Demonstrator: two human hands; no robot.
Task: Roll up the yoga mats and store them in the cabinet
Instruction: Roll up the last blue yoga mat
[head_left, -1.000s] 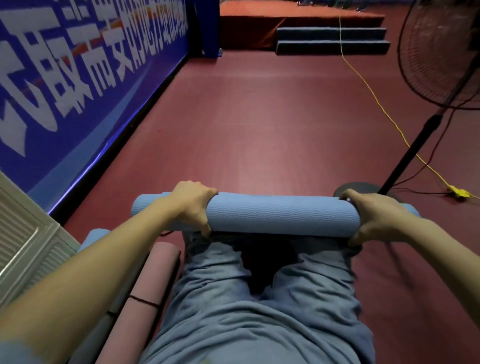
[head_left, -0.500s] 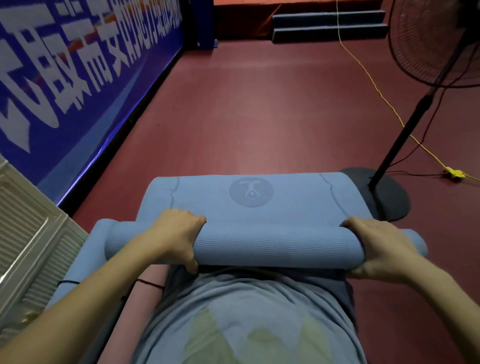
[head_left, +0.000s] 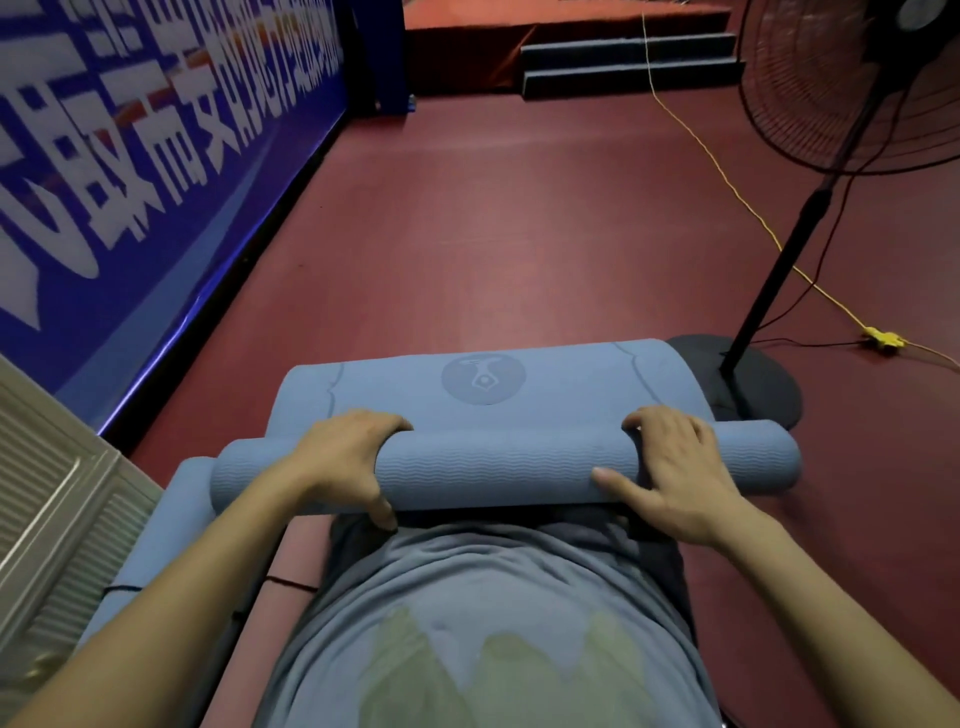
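Blue mat roll (head_left: 483, 475) sits lower-centre of frame, w/ left hand (head_left: 345, 460) wrapped round it, right hand (head_left: 675, 467) pressed flat on top. Short flat tail (head_left: 483, 382) left beyond; ends prob best kept level & tight, clear of fan base (head_left: 753, 384).

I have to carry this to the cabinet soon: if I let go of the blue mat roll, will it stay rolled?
Probably not by itself. The blue mat roll has a flat tail still lying unrolled beyond it, so it may spring open. Its round shape could roll on the smooth floor. The left hand and right hand hold it near its ends.
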